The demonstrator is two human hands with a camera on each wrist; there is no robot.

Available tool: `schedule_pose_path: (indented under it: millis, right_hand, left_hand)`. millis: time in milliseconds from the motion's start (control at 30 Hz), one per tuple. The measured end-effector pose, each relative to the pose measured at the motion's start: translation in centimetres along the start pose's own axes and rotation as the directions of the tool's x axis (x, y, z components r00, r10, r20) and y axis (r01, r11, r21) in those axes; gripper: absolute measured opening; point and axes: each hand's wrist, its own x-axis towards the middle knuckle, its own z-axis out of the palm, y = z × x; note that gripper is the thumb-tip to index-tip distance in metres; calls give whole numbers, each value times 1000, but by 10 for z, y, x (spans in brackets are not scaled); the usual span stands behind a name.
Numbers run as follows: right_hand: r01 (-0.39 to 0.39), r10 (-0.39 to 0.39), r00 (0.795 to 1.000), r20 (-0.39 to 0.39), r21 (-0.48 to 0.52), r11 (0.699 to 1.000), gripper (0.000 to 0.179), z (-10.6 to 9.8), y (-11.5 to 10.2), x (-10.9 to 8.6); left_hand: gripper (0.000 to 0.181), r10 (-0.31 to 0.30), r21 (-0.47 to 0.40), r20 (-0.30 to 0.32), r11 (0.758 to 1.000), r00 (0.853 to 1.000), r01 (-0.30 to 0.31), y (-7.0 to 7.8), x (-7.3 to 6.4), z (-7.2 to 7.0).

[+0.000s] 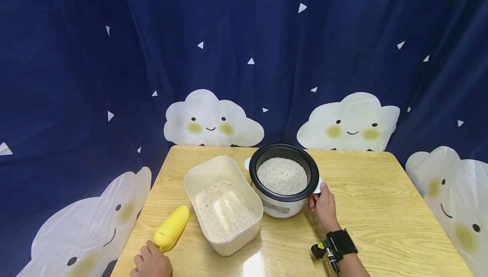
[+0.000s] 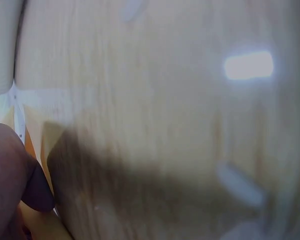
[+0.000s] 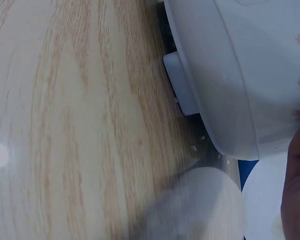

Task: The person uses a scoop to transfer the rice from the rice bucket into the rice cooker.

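A white rice cooker (image 1: 280, 207) with a black rim stands towards the back of the table, rice (image 1: 283, 176) in its pot. My right hand (image 1: 324, 205) holds the white handle on the cooker's right side; the right wrist view catches only part of that hand (image 3: 297, 190) beside the flowered wall. Left of the cooker is a cream bin (image 1: 241, 236), with more rice (image 1: 223, 209) spread over its bottom. My left hand (image 1: 151, 262) grips the handle end of a yellow scoop (image 1: 172, 228), which lies rounded side up on the table. The fingers hide most of that handle.
The wooden table (image 1: 381, 209) ends at a dark blue curtain (image 1: 228, 56) with cloud faces. A few loose rice grains (image 3: 194, 148) lie beside the cooker's base. On my right wrist is a black strap (image 1: 342, 243) with a small camera and cable.
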Motion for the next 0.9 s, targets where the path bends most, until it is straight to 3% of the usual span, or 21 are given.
schedule_pose_path:
  millis: [300, 500, 633, 767, 900]
  right_hand:
    - [11, -11, 1000, 28, 8, 1000, 63, 0, 7, 3]
    - [3, -3, 1000, 13, -14, 1000, 62, 8, 7, 8]
    - [-65, 67, 997, 31, -62, 996, 60, 9, 2, 14]
    - [-139, 145, 989, 40, -119, 983, 61, -1, -4, 14]
    - [-142, 151, 988, 32, -201, 969, 61, -21, -11, 13]
  left_hand:
    - [37, -25, 53, 117, 998, 993, 19, 0, 2, -3]
    - [49, 39, -1, 77, 999, 996, -39, -3, 10, -3]
    - [56, 82, -54, 50, 995, 995, -79, -6, 18, -3]
    - [65, 86, -90, 138, 993, 987, -74, -9, 25, -9]
    - [75, 85, -111, 236, 992, 968, -60, -13, 33, -25]
